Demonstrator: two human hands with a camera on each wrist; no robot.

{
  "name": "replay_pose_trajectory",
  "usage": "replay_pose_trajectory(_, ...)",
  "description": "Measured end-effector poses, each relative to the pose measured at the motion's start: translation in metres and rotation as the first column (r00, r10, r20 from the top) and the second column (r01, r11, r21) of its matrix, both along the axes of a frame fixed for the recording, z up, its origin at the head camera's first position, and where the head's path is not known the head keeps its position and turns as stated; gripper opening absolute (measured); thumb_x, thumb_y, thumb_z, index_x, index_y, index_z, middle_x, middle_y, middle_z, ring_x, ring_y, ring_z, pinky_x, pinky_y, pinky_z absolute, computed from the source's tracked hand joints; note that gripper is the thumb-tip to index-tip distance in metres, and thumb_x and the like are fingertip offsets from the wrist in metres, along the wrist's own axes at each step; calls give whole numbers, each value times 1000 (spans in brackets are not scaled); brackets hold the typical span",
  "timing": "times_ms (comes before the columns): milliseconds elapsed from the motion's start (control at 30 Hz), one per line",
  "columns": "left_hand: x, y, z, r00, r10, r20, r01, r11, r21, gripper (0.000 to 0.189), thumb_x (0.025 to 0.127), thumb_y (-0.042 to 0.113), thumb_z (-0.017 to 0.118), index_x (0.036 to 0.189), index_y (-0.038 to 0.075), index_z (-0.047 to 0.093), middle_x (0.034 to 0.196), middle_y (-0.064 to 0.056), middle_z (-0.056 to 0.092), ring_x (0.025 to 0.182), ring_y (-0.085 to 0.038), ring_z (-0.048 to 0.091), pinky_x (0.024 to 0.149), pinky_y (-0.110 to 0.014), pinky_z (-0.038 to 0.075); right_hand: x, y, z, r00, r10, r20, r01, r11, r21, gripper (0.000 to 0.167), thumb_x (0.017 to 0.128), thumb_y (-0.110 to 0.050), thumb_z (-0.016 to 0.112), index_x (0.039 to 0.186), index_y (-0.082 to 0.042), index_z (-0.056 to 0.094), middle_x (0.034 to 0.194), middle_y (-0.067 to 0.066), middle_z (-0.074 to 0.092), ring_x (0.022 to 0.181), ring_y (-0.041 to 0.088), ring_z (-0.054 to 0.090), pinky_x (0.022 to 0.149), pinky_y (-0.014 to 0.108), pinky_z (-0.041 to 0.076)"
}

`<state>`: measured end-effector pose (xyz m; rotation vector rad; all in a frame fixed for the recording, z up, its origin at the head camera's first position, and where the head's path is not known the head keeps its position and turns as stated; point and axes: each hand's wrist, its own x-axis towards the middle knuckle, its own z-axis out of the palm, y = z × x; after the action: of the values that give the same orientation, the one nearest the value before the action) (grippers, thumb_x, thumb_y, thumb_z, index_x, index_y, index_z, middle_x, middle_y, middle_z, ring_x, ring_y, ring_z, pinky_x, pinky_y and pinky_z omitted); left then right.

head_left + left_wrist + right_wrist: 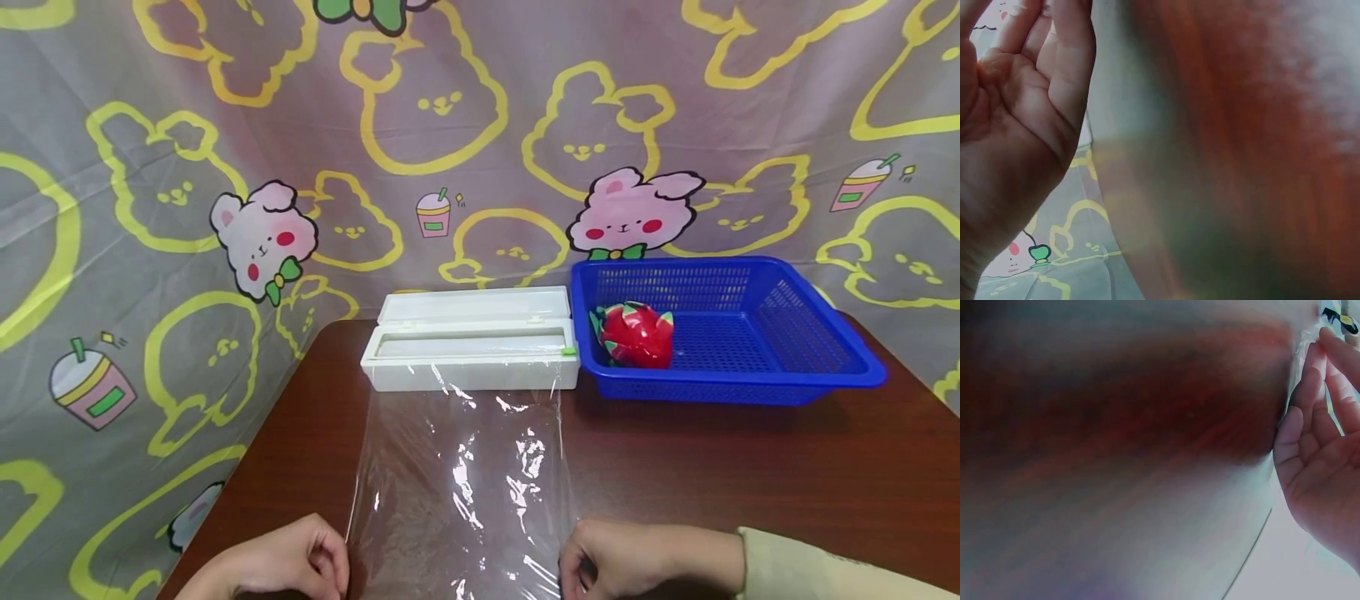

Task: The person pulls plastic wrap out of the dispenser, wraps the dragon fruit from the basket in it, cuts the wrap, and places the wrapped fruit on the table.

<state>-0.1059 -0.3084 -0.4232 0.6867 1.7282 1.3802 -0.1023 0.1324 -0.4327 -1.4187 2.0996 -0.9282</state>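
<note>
A sheet of clear plastic wrap (465, 475) stretches toward me from a white wrap dispenser box (472, 377) with its lid raised. The roll lies in the box's trough, and a small green piece sits at the right of its front edge. At the sheet's near left side my left hand (288, 562) holds the wrap with curled fingers; the fingertips are cut off in the left wrist view. My right hand (618, 557) pinches the near right side, and in the right wrist view crinkled wrap (1302, 353) shows at thumb and fingertip.
Right of the box stands a blue plastic basket (780, 379), touching or nearly touching it. A red dragon fruit (641, 333) with green tips lies in its left part. Behind the brown table (712, 475) hangs a patterned curtain (480, 100).
</note>
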Motion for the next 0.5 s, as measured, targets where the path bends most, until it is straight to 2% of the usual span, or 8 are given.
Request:
replay_pose_trajectory(67,-2,1,2,999,30,-29,-30,1000,5,9,84,-3,69,89,-9,66,75,-4,70,66,-1,57,58,-17,46,0,0,1,1000,0,18,0,1000,-7,18,68,6,75,76,-10,71,62,-14,53,60,-18,40,50,11,44)
replay_pose_trajectory(133,-5,2,4,993,75,-90,-76,997,0,10,85,-1,70,92,-7,66,79,-3,70,67,-2,59,58,-19,49,-1,1,2,1000,3,31,-3,1000,-16,18,68,7,75,77,-9,71,63,-14,53,61,-17,41,51,11,45)
replay_pose_trajectory(233,-7,3,7,969,153,-194,-163,986,-38,12,85,3,72,97,-1,69,88,-11,70,72,-9,61,60,-25,52,-1,1,2,999,6,42,-5,1000,-28,19,69,7,74,78,-8,71,64,-15,53,62,-17,42,51,12,46)
replay_pose_trajectory(300,-8,4,9,952,180,-246,-206,975,-82,17,85,6,74,101,3,70,95,-12,69,78,-13,61,63,-26,52,-2,2,2,999,12,50,-10,999,-36,18,70,7,74,79,-8,72,64,-14,54,63,-17,42,52,12,46)
replay_pose_trajectory(367,-9,5,9,944,186,-273,-226,966,-122,21,84,9,75,104,6,70,102,-11,68,86,-18,60,68,-29,52,-3,2,2,998,20,65,-17,999,-49,16,72,7,74,79,-7,72,66,-11,55,64,-16,43,53,13,46)
replay_pose_trajectory(500,-11,7,7,944,175,-280,-229,958,-174,26,83,13,77,108,9,71,111,-6,67,96,-17,58,73,-31,49,-5,4,2,996,40,82,-34,997,-70,13,76,5,73,81,-6,72,69,-7,59,66,-15,45,55,14,48)
